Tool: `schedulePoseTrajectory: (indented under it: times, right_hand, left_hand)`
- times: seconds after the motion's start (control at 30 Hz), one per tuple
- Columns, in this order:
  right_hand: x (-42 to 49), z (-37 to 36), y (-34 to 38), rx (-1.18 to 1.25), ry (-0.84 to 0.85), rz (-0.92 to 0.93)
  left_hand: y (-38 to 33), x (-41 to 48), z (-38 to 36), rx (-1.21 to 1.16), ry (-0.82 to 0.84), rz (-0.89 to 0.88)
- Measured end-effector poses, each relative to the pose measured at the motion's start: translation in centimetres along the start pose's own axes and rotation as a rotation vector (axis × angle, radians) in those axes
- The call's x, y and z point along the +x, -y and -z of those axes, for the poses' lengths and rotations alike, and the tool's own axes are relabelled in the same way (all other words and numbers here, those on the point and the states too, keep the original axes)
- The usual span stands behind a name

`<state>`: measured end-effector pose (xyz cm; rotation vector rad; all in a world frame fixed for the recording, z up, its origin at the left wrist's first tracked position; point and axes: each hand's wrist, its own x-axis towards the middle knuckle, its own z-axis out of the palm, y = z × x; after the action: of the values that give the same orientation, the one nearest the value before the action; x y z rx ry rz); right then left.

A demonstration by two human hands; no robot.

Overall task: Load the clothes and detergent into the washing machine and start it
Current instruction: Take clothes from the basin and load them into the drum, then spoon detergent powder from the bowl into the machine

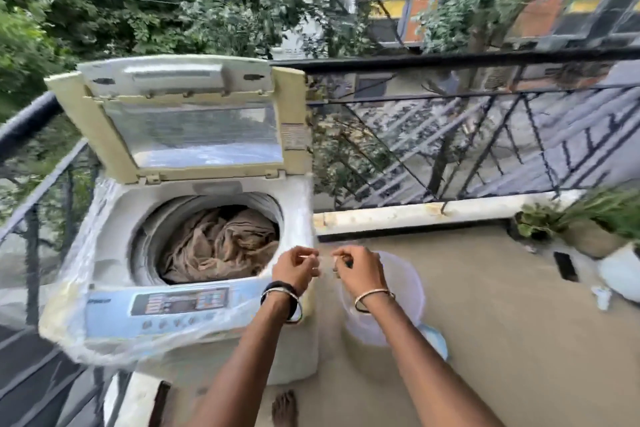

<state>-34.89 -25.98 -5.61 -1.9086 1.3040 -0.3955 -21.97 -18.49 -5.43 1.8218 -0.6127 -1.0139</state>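
Above the front right corner of one open washing machine [114, 218], one brown clothes heap [221, 243] in its drum, one bucket [401, 288] beside: my left hand [294, 269] and right hand [358, 270], level, curled fingers pinching one small pale item [308, 256], too blurred to name.
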Motion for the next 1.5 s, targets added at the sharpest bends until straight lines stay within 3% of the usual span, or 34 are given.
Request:
schedulePoseTrajectory:
  times: [0.33, 0.6, 0.8, 1.1, 1.33, 1.5]
  right_hand:
    - [-5.0, 5.2, -22.3, 0.289, -0.188, -0.402]
    - [-7.6, 9.2, -34.0, 0.314, -0.203, -0.744]
    - [-5.4, 11.5, -41.0, 0.284, -0.151, -0.981]
    - [0.7, 8.4, -54.3, 0.310, -0.124, -1.096]
    - [8.0, -1.7, -72.0, 0.249, -0.038, -1.123]
    - [13.4, -7.4, -78.7, 0.186, -0.008, -1.073]
  left_hand:
    - [5.7, -2.8, -18.8, 0.163, 0.394, 0.195]
    - [11.5, 1.7, -30.4, 0.349, 0.489, 0.400]
    - [20.8, 9.6, -38.1, 0.483, 0.529, 0.533]
    - [21.8, 15.6, -47.0, 0.569, 0.432, 0.542]
    - [35.0, 22.1, -55.5, 0.678, 0.510, 0.575]
    - [45.6, 25.4, -59.2, 0.621, 0.383, 0.734]
